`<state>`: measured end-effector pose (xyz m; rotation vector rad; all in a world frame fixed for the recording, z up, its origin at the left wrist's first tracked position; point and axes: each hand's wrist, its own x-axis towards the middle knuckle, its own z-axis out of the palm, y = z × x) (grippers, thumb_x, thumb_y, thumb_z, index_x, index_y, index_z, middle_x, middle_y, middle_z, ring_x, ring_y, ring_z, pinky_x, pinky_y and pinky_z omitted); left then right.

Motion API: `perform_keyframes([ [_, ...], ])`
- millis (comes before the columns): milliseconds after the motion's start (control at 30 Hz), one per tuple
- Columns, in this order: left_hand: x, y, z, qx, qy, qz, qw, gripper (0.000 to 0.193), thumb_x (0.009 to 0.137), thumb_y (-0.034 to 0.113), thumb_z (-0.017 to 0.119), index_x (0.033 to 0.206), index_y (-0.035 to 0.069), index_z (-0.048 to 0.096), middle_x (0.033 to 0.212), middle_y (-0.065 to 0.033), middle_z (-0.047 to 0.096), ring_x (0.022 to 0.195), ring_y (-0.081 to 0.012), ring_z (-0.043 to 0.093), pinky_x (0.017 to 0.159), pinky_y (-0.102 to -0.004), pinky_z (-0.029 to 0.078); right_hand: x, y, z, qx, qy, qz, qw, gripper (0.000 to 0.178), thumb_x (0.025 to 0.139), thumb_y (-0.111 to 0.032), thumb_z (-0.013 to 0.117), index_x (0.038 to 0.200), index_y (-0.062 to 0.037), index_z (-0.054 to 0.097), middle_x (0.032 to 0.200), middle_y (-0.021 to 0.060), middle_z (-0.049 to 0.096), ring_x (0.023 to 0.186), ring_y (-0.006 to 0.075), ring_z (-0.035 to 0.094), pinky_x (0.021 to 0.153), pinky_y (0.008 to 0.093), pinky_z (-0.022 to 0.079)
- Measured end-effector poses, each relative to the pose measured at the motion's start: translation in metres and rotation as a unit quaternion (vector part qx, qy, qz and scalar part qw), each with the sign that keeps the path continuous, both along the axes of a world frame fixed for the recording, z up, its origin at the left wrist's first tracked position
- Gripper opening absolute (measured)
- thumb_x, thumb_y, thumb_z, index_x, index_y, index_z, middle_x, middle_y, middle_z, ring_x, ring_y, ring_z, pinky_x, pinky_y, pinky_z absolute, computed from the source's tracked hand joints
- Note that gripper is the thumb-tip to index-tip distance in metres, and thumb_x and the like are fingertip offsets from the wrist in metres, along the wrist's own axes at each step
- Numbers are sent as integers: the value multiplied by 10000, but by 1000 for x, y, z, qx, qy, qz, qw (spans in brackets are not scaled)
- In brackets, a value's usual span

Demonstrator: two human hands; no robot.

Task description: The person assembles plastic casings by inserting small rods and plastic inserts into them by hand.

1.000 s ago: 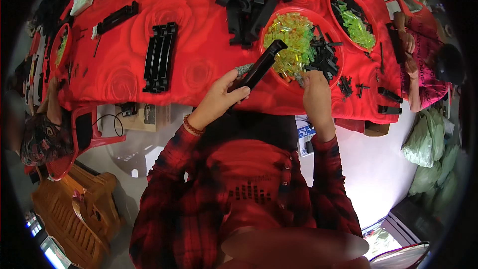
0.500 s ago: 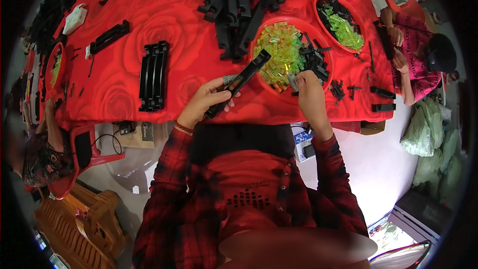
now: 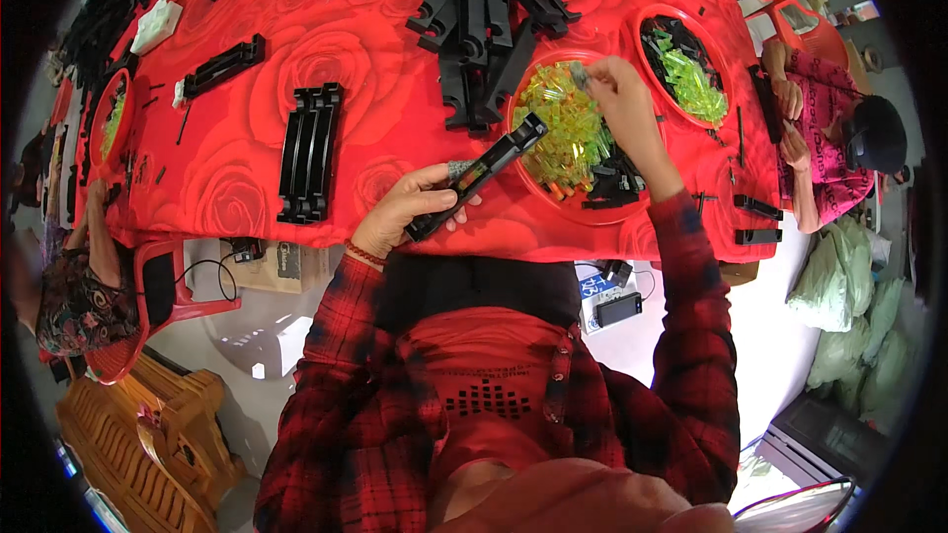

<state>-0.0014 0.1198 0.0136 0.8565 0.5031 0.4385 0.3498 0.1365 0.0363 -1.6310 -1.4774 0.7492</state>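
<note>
One white packet (image 3: 157, 24) lies far left. Next, three black bars (image 3: 311, 153) sit side by side. The left hand (image 3: 407, 209) grips one long black bar (image 3: 492, 167), shiny and tilted, near one big red bowl (image 3: 578, 216). Over its yellow-green bits (image 3: 555, 123), the right hand (image 3: 624, 94) blocks some; its fingers bend in, holding what I can't tell.

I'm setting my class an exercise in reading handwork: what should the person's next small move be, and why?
Probably dip the right grip to take one of the yellow-green pieces, unless one is already pinched, which I cannot tell. That grip is over their red bowl, while the left grip holds the black holder slantwise, its far end by the bowl's rim.
</note>
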Motion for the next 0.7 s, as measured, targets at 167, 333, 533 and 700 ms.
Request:
perform_keyframes([
  [167,0,1,-1,-2,5,-5,1000,585,902,255,659,1387,-31,503,1102,-146,680,829,-137,664,725,-261,542,6,53,-15,167,-208,-30,963,87,836,-28,649,923,-33,656,861,162,617,834,364,619,724,434,501],
  [333,1,0,1,-26,3,-12,1000,596,902,252,661,1398,-30,488,1110,-156,681,829,-141,665,735,-262,544,1,77,-26,223,-287,-14,932,92,839,-37,651,930,-38,660,889,163,610,861,365,619,751,447,501],
  [533,-1,3,-1,-27,6,-14,1000,586,904,250,661,1390,-32,494,1108,-156,682,834,-143,668,731,-262,547,2,90,-21,239,-409,-5,881,85,824,-39,610,901,-72,627,885,128,596,875,344,613,759,457,497],
  [700,-2,4,-2,-27,-8,-24,999,525,949,230,631,1384,-32,497,1126,-140,674,857,-113,651,756,-248,537,3,94,-25,207,-536,10,818,100,815,-64,603,909,-89,626,904,106,599,908,316,620,753,442,484],
])
